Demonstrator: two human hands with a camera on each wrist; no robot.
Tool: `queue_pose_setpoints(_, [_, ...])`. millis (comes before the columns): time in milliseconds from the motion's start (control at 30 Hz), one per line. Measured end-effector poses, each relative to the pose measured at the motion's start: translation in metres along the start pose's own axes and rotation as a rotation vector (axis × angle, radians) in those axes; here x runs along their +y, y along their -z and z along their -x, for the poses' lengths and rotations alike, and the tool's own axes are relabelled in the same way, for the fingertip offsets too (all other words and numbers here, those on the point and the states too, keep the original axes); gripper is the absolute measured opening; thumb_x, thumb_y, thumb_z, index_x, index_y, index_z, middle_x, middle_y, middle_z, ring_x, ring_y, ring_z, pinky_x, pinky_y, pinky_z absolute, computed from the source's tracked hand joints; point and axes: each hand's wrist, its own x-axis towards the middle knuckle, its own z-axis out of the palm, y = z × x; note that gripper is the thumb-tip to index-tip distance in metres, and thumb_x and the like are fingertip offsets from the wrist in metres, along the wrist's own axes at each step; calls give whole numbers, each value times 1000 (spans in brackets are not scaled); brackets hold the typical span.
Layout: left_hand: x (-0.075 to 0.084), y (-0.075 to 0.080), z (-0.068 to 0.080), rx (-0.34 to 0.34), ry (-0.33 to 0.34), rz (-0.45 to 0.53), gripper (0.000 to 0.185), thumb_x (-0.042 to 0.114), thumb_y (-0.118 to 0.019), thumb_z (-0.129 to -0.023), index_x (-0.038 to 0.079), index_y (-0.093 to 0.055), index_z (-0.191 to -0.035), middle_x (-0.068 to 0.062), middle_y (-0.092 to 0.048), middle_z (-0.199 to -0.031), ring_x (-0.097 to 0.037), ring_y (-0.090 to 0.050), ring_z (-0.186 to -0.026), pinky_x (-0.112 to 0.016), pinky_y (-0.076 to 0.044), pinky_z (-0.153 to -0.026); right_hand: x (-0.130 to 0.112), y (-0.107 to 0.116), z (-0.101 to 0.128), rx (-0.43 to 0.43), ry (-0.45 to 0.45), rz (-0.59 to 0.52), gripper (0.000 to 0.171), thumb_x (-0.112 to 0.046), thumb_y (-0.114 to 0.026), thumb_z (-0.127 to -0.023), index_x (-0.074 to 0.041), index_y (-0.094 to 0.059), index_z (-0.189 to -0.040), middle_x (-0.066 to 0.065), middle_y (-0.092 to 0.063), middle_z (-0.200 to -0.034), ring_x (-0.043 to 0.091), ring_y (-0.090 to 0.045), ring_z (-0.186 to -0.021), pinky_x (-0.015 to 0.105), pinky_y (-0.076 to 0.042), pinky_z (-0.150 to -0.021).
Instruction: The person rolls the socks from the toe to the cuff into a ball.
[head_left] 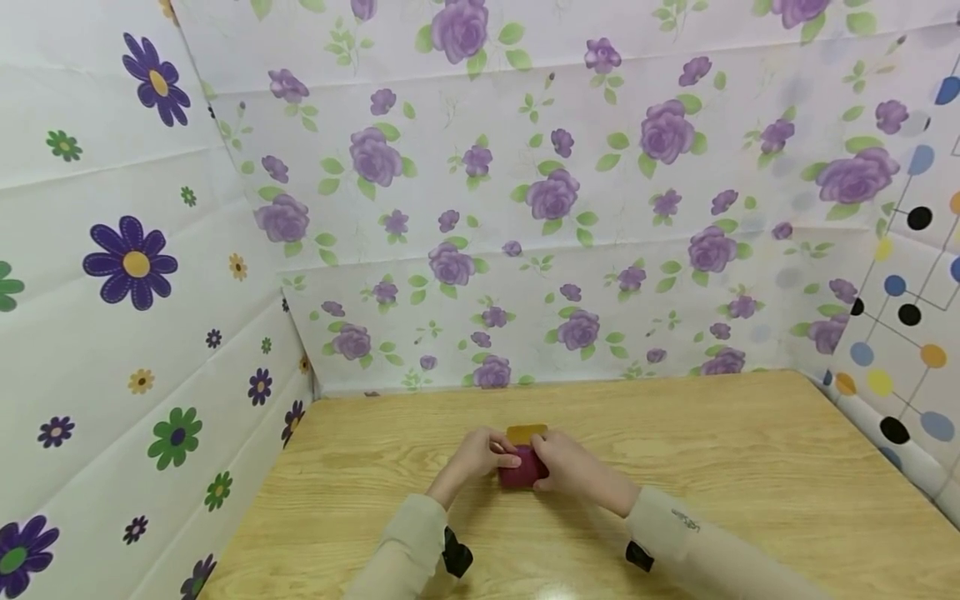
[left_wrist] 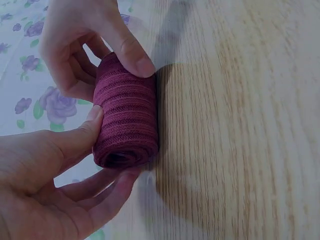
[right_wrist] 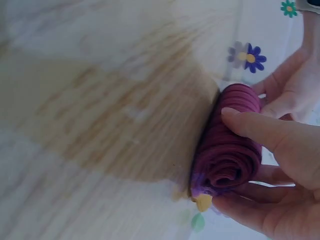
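A dark red ribbed cloth roll [head_left: 522,472] lies on the wooden table [head_left: 750,467] near its middle. My left hand [head_left: 495,457] grips the roll's left end, thumb on top and fingers underneath. My right hand [head_left: 546,461] pinches the other end. In the left wrist view the roll [left_wrist: 127,120] shows its spiral end between my left hand [left_wrist: 107,150] and the right hand [left_wrist: 115,55]. The right wrist view shows the roll [right_wrist: 227,150] held by my right hand [right_wrist: 235,160], with the left hand [right_wrist: 287,90] behind it. A yellow piece [head_left: 527,433] peeks out behind the roll.
Flower-patterned sheets wall in the table on the left [head_left: 135,333], the back [head_left: 570,250] and the right [head_left: 907,350]. Bare wood [head_left: 360,517] lies on both sides of the hands. Both forearms wear beige sleeves [head_left: 675,533].
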Motion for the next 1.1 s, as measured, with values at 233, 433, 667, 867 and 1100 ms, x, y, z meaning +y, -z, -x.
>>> queue_pose_setpoints(233, [10,-3,0,61,-125,-122,13,10,-76,-82,2,-75,-92,-11,-72,-92,-21,-66,-85,-31,-55,-72,5,-1,-3,2,-47,-172,39,-18,-84,-70,-6,-55,-94,3,-60,-79,9,-51,-66,21,-43,-55])
queue_pose_setpoints(433, [21,-9,3,79,-233,-327,7,0,-70,-85,-1,-74,-90,-12,-73,-89,-20,-68,-83,-24,-55,-67,7,3,-5,-23,-60,-219,29,-16,-79,-73,-8,-54,-86,0,-55,-72,8,-44,-59,20,-35,-51])
queue_pose_setpoints(667, [34,-12,11,-23,-244,-528,10,-3,-66,-80,4,-63,-75,2,-55,-64,-5,-40,-54,-17,-34,-48,8,9,-6,-105,-85,-249,25,-19,-77,-78,-10,-54,-81,-1,-54,-70,10,-44,-59,22,-35,-51])
queue_pose_setpoints(867, [40,-9,13,-129,-225,-531,23,6,-82,-73,4,-65,-88,-1,-65,-78,-5,-53,-63,-18,-45,-57,8,21,-7,-216,-126,-289,18,-15,-73,-81,-7,-58,-86,1,-57,-75,12,-47,-64,24,-36,-55])
queue_pose_setpoints(1100, [34,-14,11,-176,-261,-505,29,5,-83,-71,5,-67,-94,-2,-68,-86,-3,-56,-70,-15,-47,-61,12,28,-1,-285,-73,-292,24,-16,-74,-83,-7,-59,-100,3,-61,-89,11,-51,-76,25,-42,-64])
